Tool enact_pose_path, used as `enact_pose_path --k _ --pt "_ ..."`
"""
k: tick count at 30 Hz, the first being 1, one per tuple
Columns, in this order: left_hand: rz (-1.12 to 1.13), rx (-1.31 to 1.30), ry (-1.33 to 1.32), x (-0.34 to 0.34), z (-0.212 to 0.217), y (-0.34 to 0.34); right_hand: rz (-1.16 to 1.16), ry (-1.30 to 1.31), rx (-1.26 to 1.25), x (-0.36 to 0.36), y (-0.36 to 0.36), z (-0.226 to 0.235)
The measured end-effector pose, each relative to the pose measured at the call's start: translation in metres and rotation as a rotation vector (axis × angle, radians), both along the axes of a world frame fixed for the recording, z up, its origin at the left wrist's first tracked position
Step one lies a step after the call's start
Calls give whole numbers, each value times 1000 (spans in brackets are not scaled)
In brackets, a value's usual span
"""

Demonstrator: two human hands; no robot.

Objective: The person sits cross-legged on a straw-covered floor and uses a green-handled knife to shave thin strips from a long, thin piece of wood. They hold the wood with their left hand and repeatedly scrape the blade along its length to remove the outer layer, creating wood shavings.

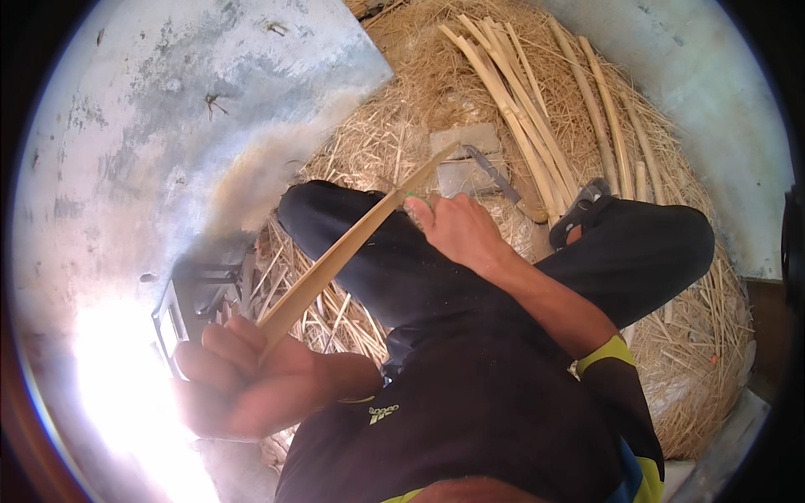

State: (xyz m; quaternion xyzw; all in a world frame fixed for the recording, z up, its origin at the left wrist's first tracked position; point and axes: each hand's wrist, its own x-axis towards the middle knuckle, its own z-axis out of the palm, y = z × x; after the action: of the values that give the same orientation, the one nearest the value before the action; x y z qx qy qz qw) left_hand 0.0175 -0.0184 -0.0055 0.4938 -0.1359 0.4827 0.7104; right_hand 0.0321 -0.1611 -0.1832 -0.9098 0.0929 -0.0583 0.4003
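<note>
Split cane bundle (520, 101) on straw heap (394, 134); flat stone block (464, 138); sandal (580, 205).

the near end of the bamboo strip (352, 243) vanishes inside the curled fingers (220, 339) of the left hand (251, 381), whose outer side is washed out by glare. whatever the right hand (457, 230) pinches at its fingertips (417, 205) is too small to tell. beyond them, the blade (490, 172) lies half buried in straw (394, 142).
</note>
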Motion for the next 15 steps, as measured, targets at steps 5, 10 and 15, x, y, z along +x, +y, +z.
enact_pose_path --k 5,10,15 --pt "81 -21 28 2 5 -15 56 -32 63 -7 6 29" --pt "89 135 12 3 3 -7 -15 135 9 15 -19 -13" --pt "62 177 -27 6 -1 4 -52 75 27 17 -10 -25"
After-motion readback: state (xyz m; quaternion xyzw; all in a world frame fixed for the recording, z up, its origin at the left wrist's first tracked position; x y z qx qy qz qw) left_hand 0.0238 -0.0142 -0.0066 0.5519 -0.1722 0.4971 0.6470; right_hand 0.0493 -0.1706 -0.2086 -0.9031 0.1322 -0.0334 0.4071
